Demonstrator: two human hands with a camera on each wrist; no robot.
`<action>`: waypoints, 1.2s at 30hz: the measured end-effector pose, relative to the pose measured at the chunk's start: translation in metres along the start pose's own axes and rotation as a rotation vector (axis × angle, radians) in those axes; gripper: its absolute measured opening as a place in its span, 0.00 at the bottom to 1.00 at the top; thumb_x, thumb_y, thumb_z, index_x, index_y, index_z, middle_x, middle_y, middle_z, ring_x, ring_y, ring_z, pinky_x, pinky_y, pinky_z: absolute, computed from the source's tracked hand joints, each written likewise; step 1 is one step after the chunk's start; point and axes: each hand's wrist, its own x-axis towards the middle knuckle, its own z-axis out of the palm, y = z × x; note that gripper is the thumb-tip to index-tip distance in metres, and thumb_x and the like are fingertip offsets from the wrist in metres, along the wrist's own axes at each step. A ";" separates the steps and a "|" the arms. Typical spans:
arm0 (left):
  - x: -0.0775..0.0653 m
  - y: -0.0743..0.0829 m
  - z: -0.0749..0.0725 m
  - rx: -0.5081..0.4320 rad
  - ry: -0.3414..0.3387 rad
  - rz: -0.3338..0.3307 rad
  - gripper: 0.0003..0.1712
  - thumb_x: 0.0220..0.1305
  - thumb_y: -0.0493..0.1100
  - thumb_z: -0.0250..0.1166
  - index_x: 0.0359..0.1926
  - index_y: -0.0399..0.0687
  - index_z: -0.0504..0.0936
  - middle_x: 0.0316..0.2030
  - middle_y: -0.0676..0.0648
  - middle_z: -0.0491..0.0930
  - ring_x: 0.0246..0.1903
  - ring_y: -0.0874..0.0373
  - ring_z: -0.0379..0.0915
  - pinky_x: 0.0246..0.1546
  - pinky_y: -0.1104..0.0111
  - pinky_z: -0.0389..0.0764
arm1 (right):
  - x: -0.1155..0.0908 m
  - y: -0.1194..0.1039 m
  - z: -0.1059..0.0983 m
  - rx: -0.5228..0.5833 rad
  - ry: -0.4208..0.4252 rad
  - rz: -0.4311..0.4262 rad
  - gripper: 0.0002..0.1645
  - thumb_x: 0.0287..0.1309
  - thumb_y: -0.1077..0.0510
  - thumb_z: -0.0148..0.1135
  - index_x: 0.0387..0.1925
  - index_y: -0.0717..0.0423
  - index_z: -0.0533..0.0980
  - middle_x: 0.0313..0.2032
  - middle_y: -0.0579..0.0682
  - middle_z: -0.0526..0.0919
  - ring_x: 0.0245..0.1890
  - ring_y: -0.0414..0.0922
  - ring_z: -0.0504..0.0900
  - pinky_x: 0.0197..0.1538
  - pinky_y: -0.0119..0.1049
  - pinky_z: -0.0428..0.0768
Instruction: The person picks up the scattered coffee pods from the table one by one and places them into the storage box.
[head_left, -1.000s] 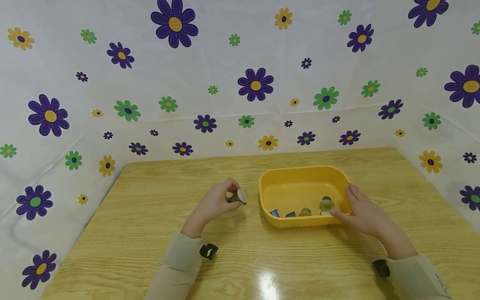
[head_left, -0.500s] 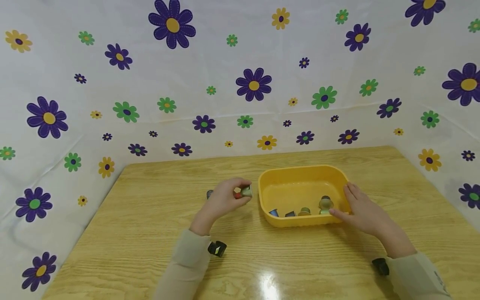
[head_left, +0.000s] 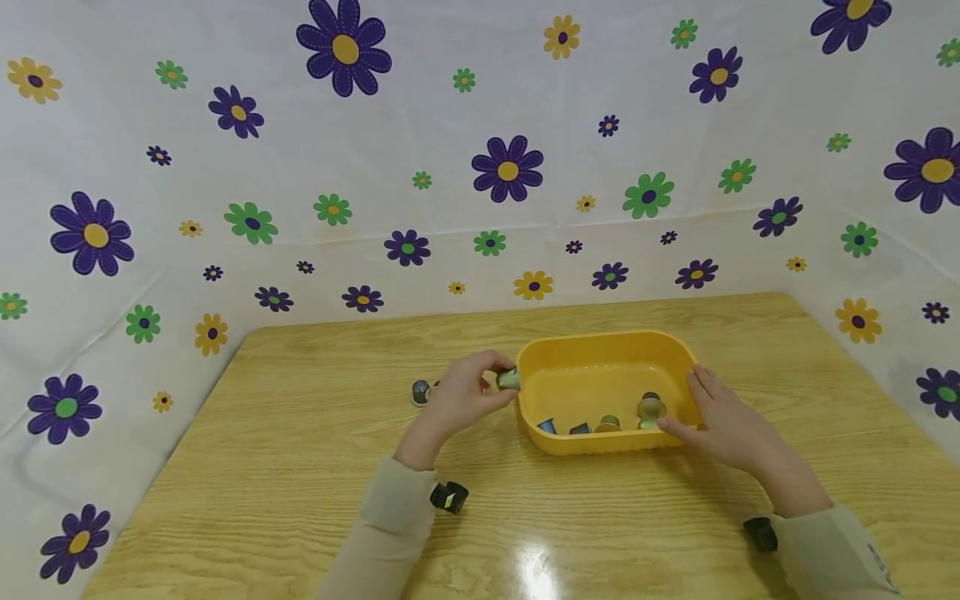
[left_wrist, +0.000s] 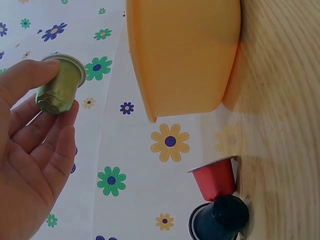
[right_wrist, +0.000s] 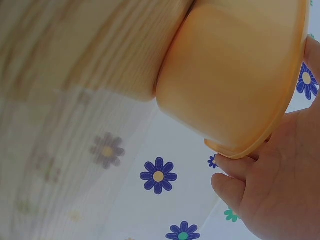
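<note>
My left hand (head_left: pixel 457 404) pinches a green coffee capsule (left_wrist: pixel 62 87) between thumb and fingers, just outside the left rim of a yellow tub (head_left: pixel 607 442). In the left wrist view the capsule's foil rim faces up and right. A red coffee capsule (left_wrist: pixel 215 179) and a dark one (left_wrist: pixel 220 220) touch each other on the table; in the head view the left hand partly hides them. At the tub's right front corner my right hand (head_left: pixel 738 429) holds the rim, thumb over the front edge and fingers along the right side.
Inside the tub, near its front wall, lie several capsules, among them a blue one (head_left: pixel 547 426), a dark one (head_left: pixel 581 429) and a gold one (head_left: pixel 607 424). A white floral cloth (head_left: pixel 420 150) stands behind and beside the wooden table (head_left: pixel 315 433).
My left hand has moved right to the tub's left rim with the green capsule, uncovering the dark capsule on the table. The right hand has stayed on the tub.
</note>
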 end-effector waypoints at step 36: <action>0.022 0.010 0.023 -0.035 -0.014 0.045 0.16 0.53 0.38 0.65 0.44 0.38 0.78 0.40 0.46 0.77 0.40 0.57 0.72 0.44 0.69 0.74 | 0.001 0.003 0.001 -0.007 -0.003 0.003 0.56 0.54 0.33 0.48 0.61 0.79 0.46 0.62 0.73 0.43 0.61 0.65 0.44 0.58 0.59 0.50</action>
